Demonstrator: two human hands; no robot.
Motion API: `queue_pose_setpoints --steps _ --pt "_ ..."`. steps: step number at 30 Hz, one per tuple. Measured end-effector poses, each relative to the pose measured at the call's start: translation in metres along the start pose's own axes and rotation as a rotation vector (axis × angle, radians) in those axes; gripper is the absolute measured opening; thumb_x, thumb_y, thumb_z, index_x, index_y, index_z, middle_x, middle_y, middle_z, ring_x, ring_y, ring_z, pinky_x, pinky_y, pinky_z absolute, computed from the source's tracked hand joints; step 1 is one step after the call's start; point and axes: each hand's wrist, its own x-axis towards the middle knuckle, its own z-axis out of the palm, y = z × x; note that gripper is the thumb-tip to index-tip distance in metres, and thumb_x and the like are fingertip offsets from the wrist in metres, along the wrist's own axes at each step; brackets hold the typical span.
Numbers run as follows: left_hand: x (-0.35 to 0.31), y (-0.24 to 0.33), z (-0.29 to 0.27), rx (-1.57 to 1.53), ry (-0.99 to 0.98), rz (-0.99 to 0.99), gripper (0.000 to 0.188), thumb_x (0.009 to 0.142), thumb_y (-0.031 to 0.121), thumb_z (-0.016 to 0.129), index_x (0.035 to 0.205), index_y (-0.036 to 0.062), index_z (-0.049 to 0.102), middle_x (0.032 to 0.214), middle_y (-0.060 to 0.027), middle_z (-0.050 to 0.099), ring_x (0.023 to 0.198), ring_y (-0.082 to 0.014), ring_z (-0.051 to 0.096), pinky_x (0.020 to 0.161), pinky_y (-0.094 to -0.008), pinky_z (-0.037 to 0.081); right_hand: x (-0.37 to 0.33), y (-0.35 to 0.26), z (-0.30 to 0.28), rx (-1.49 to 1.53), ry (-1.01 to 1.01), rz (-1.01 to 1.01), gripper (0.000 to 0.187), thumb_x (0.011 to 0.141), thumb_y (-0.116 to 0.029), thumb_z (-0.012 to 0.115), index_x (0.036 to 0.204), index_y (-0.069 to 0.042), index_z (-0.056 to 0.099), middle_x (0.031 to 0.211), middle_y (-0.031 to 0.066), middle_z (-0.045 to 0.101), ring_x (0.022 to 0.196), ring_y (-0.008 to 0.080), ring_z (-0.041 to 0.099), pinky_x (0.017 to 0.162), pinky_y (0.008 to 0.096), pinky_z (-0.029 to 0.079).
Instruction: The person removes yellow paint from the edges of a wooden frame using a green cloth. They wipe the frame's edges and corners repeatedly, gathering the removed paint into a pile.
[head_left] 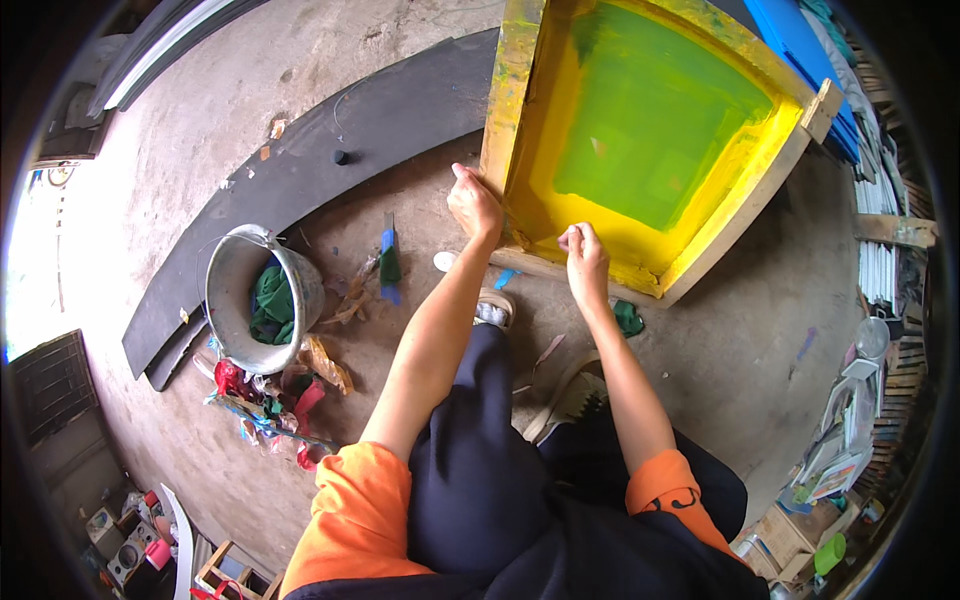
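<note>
A wooden screen printing frame (pixel 512 85) stands tilted in front of me, its mesh green in the middle and smeared yellow around it. My left hand (pixel 473 205) is closed at the lower end of the frame's left bar, gripping it by the look of it. Over the yellow lower border, my right hand (pixel 587 262) is closed with its fingertips pinched together. Whatever may be between them is too small or hidden to name.
On the left stands a grey bucket (pixel 307 290) with green cloth (pixel 272 305) inside. Colourful scraps (pixel 290 400) lie beside it. A long dark curved panel (pixel 250 185) rests on the floor behind. Blue sheets (pixel 800 60) lean at the far right. A spatula-like tool (pixel 389 265) lies nearby.
</note>
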Motion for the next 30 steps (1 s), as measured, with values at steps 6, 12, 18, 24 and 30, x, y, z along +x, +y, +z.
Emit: queue_pose_setpoints --steps 6,12,18,24,30 --pt "0.002 0.000 0.002 -0.053 -0.012 -0.035 0.060 0.095 0.040 0.026 0.065 -0.0021 0.056 0.058 -0.0207 0.054 0.054 -0.0336 0.052 0.058 -0.0426 0.039 0.003 -0.020 0.012 -0.473 -0.169 -0.209 0.041 0.077 -0.029 0.065 0.103 0.000 0.051 0.093 0.0191 0.058 0.075 0.0286 0.061 0.059 0.0343 0.053" --pt "0.005 0.012 -0.009 0.062 -0.195 0.055 0.056 0.094 0.042 0.027 0.076 -0.0015 0.057 0.064 -0.0233 0.055 0.058 -0.0367 0.051 0.061 -0.0422 0.040 0.028 -0.049 0.037 -0.785 -0.341 -0.354 0.045 0.072 -0.029 0.068 0.101 0.002 0.051 0.089 0.0214 0.059 0.078 0.0320 0.062 0.062 0.0400 0.052" --pt "0.034 0.048 0.003 0.008 -0.358 0.218 0.054 0.094 0.042 0.028 0.077 -0.0033 0.052 0.063 -0.0251 0.050 0.055 -0.0375 0.043 0.057 -0.0413 0.039 0.035 -0.051 0.038 -0.580 -0.307 -0.340 0.029 0.076 -0.026 0.064 0.088 -0.001 0.058 0.076 0.0186 0.062 0.070 0.0369 0.062 0.061 0.0441 0.050" --pt "0.033 0.043 0.004 0.001 -0.317 0.206 0.056 0.094 0.041 0.027 0.071 -0.0048 0.049 0.059 -0.0245 0.047 0.053 -0.0369 0.040 0.056 -0.0411 0.038 0.045 -0.053 0.040 -0.643 -0.460 -0.260 0.022 0.079 -0.023 0.060 0.076 -0.002 0.061 0.070 0.0198 0.062 0.065 0.0346 0.061 0.060 0.0441 0.047" --pt "0.025 0.047 0.012 0.069 -0.202 0.301 0.057 0.094 0.040 0.024 0.069 -0.0052 0.050 0.059 -0.0252 0.048 0.055 -0.0395 0.047 0.055 -0.0433 0.037 0.040 -0.016 0.050 -0.965 -0.157 -0.745 0.018 0.081 -0.012 0.051 0.070 -0.003 0.062 0.067 0.0164 0.061 0.060 0.0292 0.062 0.055 0.0426 0.044"
